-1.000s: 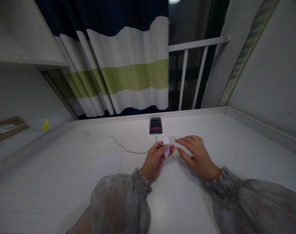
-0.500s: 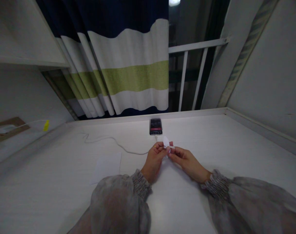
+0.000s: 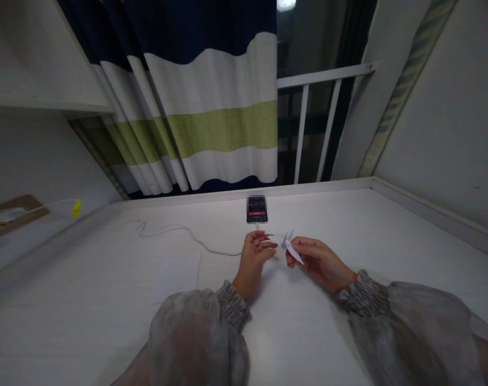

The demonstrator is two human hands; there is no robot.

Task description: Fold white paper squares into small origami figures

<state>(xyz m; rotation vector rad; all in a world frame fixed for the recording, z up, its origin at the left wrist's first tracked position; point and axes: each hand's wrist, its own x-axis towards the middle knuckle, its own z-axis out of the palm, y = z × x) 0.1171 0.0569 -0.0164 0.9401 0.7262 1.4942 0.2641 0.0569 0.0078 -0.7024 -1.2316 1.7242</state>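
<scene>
Both my hands hold a small folded white paper figure (image 3: 287,247) just above the white table (image 3: 87,311). My left hand (image 3: 253,257) pinches its left tip between thumb and fingers. My right hand (image 3: 316,262) grips the other side, where a pointed flap sticks out. A dark phone (image 3: 256,209) lies flat just beyond my hands, with a white cable (image 3: 175,231) plugged into it.
A flat white sheet of paper (image 3: 175,274) lies on the table left of my left arm. The cable runs left to a socket area with a yellow tag (image 3: 75,207). A striped curtain (image 3: 211,112) and a white railing (image 3: 324,107) stand behind the table.
My right hand came in from the right and took hold of the paper figure. The two hands then drew slightly apart, spreading the paper out between them.
</scene>
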